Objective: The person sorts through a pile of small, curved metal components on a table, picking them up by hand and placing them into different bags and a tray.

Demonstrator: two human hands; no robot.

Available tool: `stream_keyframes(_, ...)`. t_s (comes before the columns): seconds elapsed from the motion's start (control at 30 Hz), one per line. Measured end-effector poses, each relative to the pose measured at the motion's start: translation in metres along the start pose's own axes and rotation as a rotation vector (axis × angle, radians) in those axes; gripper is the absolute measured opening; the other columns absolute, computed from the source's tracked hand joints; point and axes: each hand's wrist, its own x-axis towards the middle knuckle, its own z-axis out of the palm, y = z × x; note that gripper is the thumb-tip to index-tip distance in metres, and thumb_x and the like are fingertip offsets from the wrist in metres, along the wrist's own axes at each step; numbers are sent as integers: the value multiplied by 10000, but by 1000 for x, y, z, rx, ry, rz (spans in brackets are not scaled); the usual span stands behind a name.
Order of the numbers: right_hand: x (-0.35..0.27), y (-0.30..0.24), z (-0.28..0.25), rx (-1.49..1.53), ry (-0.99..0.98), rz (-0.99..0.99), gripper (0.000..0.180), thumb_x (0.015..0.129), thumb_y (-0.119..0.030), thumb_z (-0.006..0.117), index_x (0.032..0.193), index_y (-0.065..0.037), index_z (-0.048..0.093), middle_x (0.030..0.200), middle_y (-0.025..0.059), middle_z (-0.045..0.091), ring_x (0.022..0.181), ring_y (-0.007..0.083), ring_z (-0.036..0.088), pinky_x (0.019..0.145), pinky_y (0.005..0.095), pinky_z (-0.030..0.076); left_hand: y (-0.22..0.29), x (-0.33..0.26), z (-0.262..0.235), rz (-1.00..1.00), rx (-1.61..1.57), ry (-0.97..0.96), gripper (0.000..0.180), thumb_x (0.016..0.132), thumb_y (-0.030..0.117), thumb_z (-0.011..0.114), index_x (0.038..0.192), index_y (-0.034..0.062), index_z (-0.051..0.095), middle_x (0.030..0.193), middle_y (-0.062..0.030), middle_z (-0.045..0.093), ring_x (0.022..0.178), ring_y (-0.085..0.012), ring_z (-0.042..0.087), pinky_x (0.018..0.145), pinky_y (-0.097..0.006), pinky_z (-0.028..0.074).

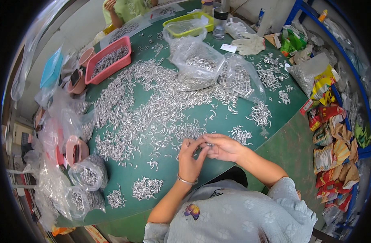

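At the near edge of the green table (242,133) my two hands meet, fingers bent inward. My left hand (190,156) has its thumb and fingers pinched around a small metal part (210,145). From the other side, the fingertips of my right hand (226,146) close on the same part. Its exact shape is mostly covered by my fingers. Just beyond my hands spreads a wide heap of small curved silvery metal pieces (153,105). A small pile of them (240,135) lies beside my right hand, another pile (147,188) to the left of my left forearm.
Clear plastic bags of metal parts (199,67) stand mid-table. A pink basket (108,60) of parts sits far left, a yellow-green tray (189,24) and a bottle (220,24) at the back. A blue shelf (343,77) lines the right. Another person (126,12) is across the table.
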Motion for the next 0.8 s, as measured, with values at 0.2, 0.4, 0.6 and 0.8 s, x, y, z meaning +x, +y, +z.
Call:
stream_keyframes(0.2,-75,-87,-56,-208,424,-496,203,965,-133,565,1126,-17,607,905,16,613,630,65,486,491,193,384,2,-16,-21,-259,-238,-28,272,867,-20,655,1133,36,645,816,4,467,728,-69,449,640,-199,391)
stream_keyframes(0.4,-68,-185,-176,-1697,1116,-1025,110,920,-50,531,970,11,608,896,174,637,805,336,622,710,421,478,-23,-48,-42,-390,-226,-102,224,914,22,633,1137,16,656,902,29,572,757,-34,466,664,-194,401)
stream_keyframes(0.6,-41,-193,-262,-2344,1196,-601,348,879,-51,486,1222,-16,536,1339,250,497,1087,436,580,885,470,505,-28,-75,-84,-541,-139,95,216,929,84,630,1135,24,654,881,23,605,712,-32,485,635,-190,417)
stream_keyframes(0.8,-52,-202,-255,-2135,818,-782,366,870,17,550,1232,44,508,1273,213,500,1113,393,549,901,397,473,-34,-109,-99,-560,-308,221,231,940,69,614,1164,18,643,906,35,614,777,-21,514,684,-180,432)
